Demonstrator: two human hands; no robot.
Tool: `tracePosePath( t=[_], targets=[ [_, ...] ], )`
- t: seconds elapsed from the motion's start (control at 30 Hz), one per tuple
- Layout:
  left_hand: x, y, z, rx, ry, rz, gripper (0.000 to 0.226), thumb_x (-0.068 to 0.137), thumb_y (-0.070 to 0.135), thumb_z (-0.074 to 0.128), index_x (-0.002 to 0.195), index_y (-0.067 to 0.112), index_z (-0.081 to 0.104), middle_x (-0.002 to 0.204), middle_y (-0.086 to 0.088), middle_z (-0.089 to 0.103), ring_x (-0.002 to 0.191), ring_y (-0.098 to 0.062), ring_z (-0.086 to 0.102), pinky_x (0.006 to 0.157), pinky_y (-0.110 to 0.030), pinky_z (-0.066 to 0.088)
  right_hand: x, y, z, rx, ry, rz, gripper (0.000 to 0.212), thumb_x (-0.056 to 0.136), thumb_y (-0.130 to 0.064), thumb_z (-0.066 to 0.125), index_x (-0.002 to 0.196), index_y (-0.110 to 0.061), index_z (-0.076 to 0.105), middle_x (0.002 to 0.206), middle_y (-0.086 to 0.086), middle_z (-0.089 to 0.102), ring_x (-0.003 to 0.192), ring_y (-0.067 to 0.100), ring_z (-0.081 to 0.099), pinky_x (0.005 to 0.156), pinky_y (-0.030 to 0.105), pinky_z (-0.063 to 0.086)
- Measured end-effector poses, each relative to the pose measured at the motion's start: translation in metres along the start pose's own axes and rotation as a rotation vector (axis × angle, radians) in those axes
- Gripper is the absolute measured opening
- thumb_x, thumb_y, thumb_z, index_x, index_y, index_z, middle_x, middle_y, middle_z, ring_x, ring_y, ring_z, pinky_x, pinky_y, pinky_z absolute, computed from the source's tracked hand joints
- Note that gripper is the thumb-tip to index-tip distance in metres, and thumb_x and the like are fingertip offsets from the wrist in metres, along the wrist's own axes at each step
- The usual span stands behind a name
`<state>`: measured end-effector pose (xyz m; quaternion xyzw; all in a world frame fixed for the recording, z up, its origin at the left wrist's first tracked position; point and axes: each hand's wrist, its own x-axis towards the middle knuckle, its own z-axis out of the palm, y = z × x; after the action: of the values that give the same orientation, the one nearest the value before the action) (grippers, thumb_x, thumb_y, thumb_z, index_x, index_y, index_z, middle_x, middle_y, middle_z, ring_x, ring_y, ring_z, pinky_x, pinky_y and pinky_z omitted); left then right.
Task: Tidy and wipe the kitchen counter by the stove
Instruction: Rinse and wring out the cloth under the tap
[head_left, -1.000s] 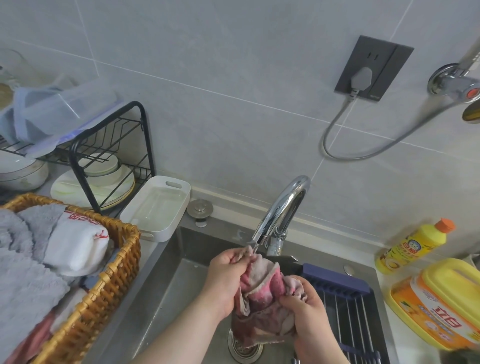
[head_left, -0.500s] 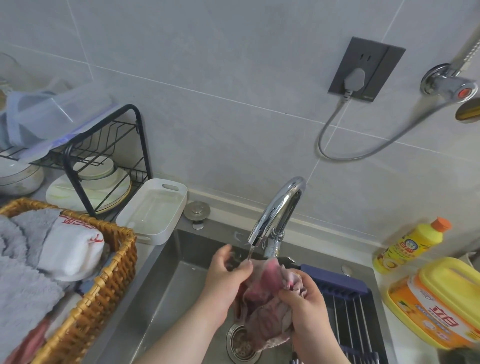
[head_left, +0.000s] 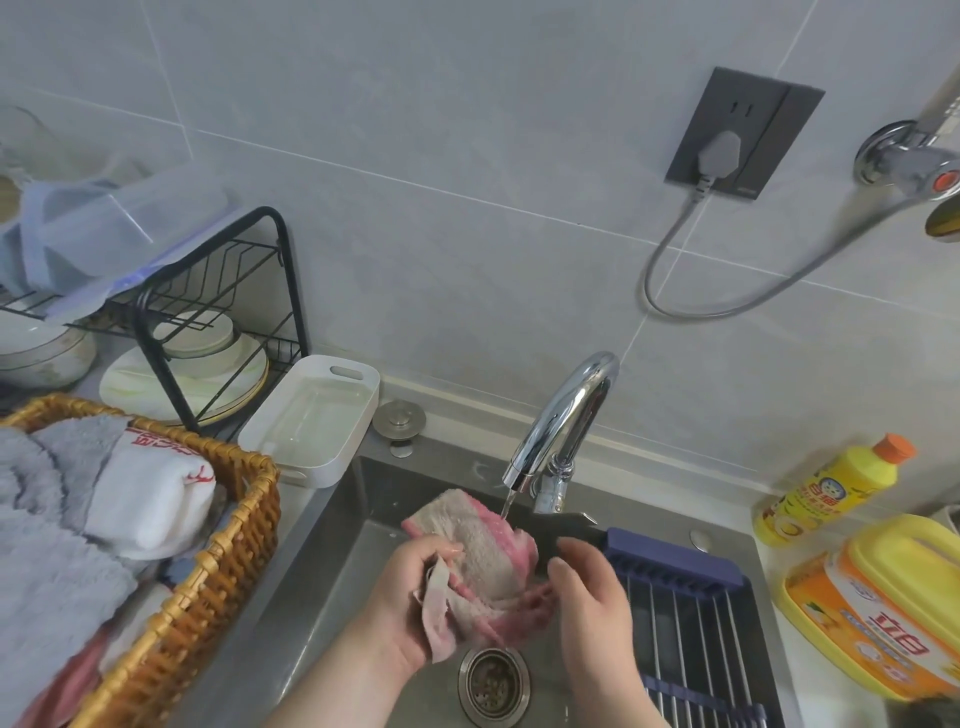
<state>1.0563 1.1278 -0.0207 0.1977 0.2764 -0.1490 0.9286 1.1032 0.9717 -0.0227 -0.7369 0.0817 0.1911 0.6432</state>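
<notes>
Pale counter w/ a steel sink set in the middle. On the L side: wicker basket at the front edge, black wire dish rack behind it by the wall w/ plates under it, a white bowl further L, a white rectangular tray just beside the sink's back L corner, and a round metal sink plug next to that. R side: yellow dish-soap bottle w/ orange cap near the wall, yellow detergent jug in front of it; a blue-framed drain rack sits across the sink's R part.
</notes>
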Motion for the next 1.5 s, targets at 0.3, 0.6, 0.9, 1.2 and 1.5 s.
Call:
tracePosePath(
  t=[0.3, 0.6, 0.9, 1.2, 1.5],
  targets=[
    [0.013, -0.004, -0.007, 0.195, 0.358, 0.301, 0.030, 0.095, 0.019, 0.058, 0.116, -0.002, 0.062, 0.104, -0.030, 0.069, 0.095, -0.045, 0.069, 0.090, -0.067, 0.048, 0.010, 0.003, 0.023, 0.494, -0.184, 0.326, 0.026, 0.097, -0.008, 0.054, 0.119, 0.003, 0.059, 0.103, 0.031, 0.069, 0.093, 0.045, 0.069, 0.088, 0.062, 0.052],
    [0.010, -0.005, -0.010, 0.300, 0.318, 0.387, 0.010, 0.087, 0.011, 0.066, 0.087, 0.011, 0.057, 0.086, -0.025, 0.062, 0.079, -0.040, 0.063, 0.071, -0.075, 0.047, 0.031, -0.022, 0.059, -0.006, -0.006, 0.070, 0.031, 0.096, -0.037, 0.058, 0.080, -0.013, 0.069, 0.068, 0.001, 0.072, 0.066, 0.016, 0.068, 0.062, 0.031, 0.056],
    [0.020, 0.008, 0.001, 0.324, 0.581, 0.544, 0.028, 0.093, 0.031, 0.063, 0.092, 0.003, 0.069, 0.087, -0.018, 0.075, 0.075, -0.029, 0.074, 0.072, -0.045, 0.060, 0.027, -0.017, 0.047, 0.497, -0.181, 0.407, 0.024, 0.090, -0.004, 0.053, 0.111, -0.003, 0.063, 0.108, 0.029, 0.069, 0.104, 0.048, 0.065, 0.096, 0.067, 0.045],
    [0.021, 0.004, 0.015, 0.299, 0.340, 0.306, 0.036, 0.098, 0.033, 0.055, 0.116, 0.003, 0.065, 0.103, -0.019, 0.073, 0.099, -0.035, 0.070, 0.099, -0.054, 0.048, 0.022, -0.010, 0.012, 0.705, -0.122, 0.491, 0.049, 0.072, -0.006, 0.064, 0.121, -0.002, 0.057, 0.112, 0.035, 0.065, 0.105, 0.050, 0.063, 0.094, 0.073, 0.041],
    [0.025, 0.006, -0.003, 0.260, 0.320, 0.285, 0.016, 0.089, -0.006, 0.057, 0.083, 0.010, 0.057, 0.082, -0.020, 0.065, 0.072, -0.031, 0.064, 0.068, -0.040, 0.054, 0.022, -0.009, -0.003, 0.693, -0.219, 0.308, 0.042, 0.075, 0.012, 0.038, 0.108, 0.003, 0.063, 0.107, 0.037, 0.063, 0.089, 0.045, 0.066, 0.089, 0.065, 0.049]
  ],
)
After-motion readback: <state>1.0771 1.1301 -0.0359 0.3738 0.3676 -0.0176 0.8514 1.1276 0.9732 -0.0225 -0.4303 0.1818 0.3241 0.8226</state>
